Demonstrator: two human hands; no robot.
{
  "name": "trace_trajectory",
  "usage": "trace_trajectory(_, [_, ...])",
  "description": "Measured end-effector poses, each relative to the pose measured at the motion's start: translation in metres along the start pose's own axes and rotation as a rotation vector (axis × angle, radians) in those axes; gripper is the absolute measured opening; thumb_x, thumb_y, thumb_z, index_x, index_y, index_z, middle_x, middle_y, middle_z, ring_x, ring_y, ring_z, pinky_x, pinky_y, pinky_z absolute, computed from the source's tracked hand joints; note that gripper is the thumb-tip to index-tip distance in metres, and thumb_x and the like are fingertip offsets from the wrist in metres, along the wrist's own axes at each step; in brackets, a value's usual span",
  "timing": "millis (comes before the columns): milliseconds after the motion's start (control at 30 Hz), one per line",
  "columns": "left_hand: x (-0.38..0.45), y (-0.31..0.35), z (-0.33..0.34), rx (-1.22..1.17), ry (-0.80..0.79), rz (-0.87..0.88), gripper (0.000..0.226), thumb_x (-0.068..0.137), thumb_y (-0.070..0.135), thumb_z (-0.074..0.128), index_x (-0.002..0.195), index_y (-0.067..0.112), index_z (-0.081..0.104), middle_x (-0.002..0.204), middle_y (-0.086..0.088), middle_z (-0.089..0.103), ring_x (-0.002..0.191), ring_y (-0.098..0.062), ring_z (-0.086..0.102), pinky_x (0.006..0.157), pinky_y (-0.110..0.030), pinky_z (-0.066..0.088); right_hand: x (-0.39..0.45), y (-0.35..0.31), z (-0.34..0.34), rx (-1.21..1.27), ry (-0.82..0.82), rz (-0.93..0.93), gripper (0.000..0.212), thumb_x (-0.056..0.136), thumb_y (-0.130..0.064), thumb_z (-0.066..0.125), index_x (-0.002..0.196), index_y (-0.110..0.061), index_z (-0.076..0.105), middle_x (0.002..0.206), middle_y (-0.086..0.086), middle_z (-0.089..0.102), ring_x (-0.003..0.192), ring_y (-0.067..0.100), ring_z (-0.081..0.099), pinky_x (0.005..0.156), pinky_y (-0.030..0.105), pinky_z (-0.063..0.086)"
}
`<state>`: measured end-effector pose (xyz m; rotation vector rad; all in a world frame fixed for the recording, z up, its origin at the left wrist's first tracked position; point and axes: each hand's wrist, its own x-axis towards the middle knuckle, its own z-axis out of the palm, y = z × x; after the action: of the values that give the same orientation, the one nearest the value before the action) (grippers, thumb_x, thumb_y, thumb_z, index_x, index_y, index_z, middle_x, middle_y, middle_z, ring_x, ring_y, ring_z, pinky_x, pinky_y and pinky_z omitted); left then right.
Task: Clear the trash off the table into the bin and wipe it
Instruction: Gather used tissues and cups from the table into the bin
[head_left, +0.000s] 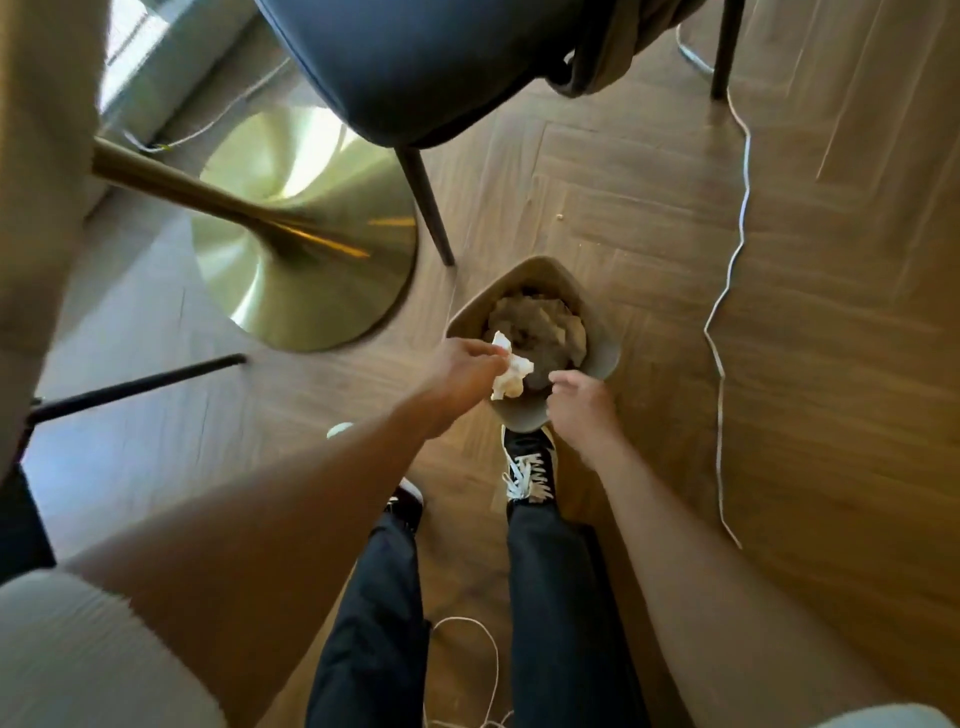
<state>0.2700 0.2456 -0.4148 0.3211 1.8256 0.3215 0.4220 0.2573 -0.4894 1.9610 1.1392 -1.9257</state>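
Note:
A beige bin (519, 278) stands on the wooden floor just in front of my shoes, filled with crumpled brownish paper (540, 327). My left hand (457, 374) hovers over the bin's near left rim, pinching a crumpled white tissue (511, 371) that hangs over the opening. My right hand (584, 402) is at the bin's near right rim, fingers curled, with nothing visible in it. The table top is only a blurred pale edge (41, 156) at the far left.
The table's brass pedestal base (306, 234) sits left of the bin. A dark chair (415, 67) stands behind it, one leg (426, 200) close by. A white cable (727, 291) snakes along the floor to the right; another cord (467, 670) loops between my legs.

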Motion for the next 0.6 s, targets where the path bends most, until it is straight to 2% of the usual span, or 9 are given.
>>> trace_trajectory(67, [0.003,0.000,0.000,0.030,-0.015,0.003,0.030,0.091,0.006,0.050,0.111,0.018,0.069,0.116,-0.008,0.062,0.087,-0.010,0.057,0.059,-0.018,0.043,-0.014,0.004,-0.003,-0.016,0.016,0.002,0.037,0.096,-0.009,0.045,0.131,-0.015,0.055,0.127,0.007,0.058,0.111,0.021,0.057,0.087,0.029,0.047])
trace_trajectory(167, [-0.006,0.001,-0.005,0.055,-0.049,0.013,0.038,0.089,0.000,0.044,0.109,0.020,0.069,0.111,0.002,0.055,0.086,-0.008,0.055,0.061,-0.022,0.046,-0.043,0.008,-0.011,-0.037,0.005,0.006,0.033,0.098,-0.012,0.044,0.127,-0.020,0.056,0.117,0.005,0.059,0.092,0.011,0.054,0.072,0.023,0.046])
trace_trajectory(200, [-0.012,0.001,-0.007,0.042,-0.055,0.012,0.035,0.091,0.001,0.044,0.107,0.019,0.069,0.107,0.002,0.056,0.085,-0.008,0.055,0.060,-0.022,0.045,-0.053,0.008,-0.014,-0.045,0.004,-0.004,0.032,0.097,-0.012,0.045,0.125,-0.021,0.057,0.116,0.004,0.060,0.092,0.010,0.053,0.071,0.022,0.046])
trace_trajectory(267, [-0.029,0.002,-0.011,0.004,-0.039,0.012,0.024,0.094,0.007,0.048,0.097,0.022,0.067,0.098,0.001,0.058,0.080,-0.009,0.055,0.058,-0.020,0.044,-0.072,0.006,-0.018,-0.064,0.005,-0.015,0.030,0.096,-0.012,0.047,0.122,-0.021,0.059,0.115,0.002,0.060,0.102,0.013,0.056,0.084,0.032,0.053])
trace_trajectory(333, [-0.051,-0.001,-0.017,-0.027,-0.023,0.025,0.018,0.095,0.011,0.051,0.092,0.023,0.063,0.092,0.001,0.059,0.079,-0.010,0.056,0.059,-0.020,0.045,-0.092,-0.002,-0.019,-0.074,0.008,-0.019,0.026,0.096,-0.012,0.049,0.116,-0.022,0.060,0.114,0.000,0.061,0.106,0.017,0.058,0.094,0.040,0.052])
trace_trajectory(433, [-0.089,-0.006,-0.026,-0.040,-0.012,0.051,0.018,0.094,0.010,0.051,0.098,0.022,0.064,0.093,-0.002,0.062,0.076,-0.010,0.057,0.058,-0.017,0.047,-0.123,-0.021,-0.020,-0.073,0.007,-0.073,0.022,0.096,-0.009,0.050,0.108,-0.024,0.060,0.111,0.001,0.064,0.103,0.017,0.061,0.089,0.036,0.052])
trace_trajectory(533, [-0.137,-0.009,-0.039,-0.056,-0.006,0.082,0.018,0.095,0.012,0.052,0.097,0.024,0.065,0.088,-0.005,0.063,0.071,-0.011,0.057,0.053,-0.014,0.045,-0.163,-0.050,-0.020,-0.081,-0.004,-0.161,0.022,0.097,-0.009,0.050,0.112,-0.021,0.060,0.108,0.000,0.063,0.098,0.015,0.062,0.072,0.025,0.050])
trace_trajectory(600, [-0.172,-0.011,-0.049,-0.063,-0.026,0.131,0.018,0.096,0.013,0.052,0.096,0.026,0.065,0.091,-0.007,0.064,0.075,-0.014,0.057,0.055,-0.013,0.045,-0.191,-0.072,-0.020,-0.111,-0.003,-0.250,0.022,0.096,-0.011,0.052,0.113,-0.020,0.061,0.108,0.000,0.063,0.098,0.015,0.062,0.075,0.026,0.051])
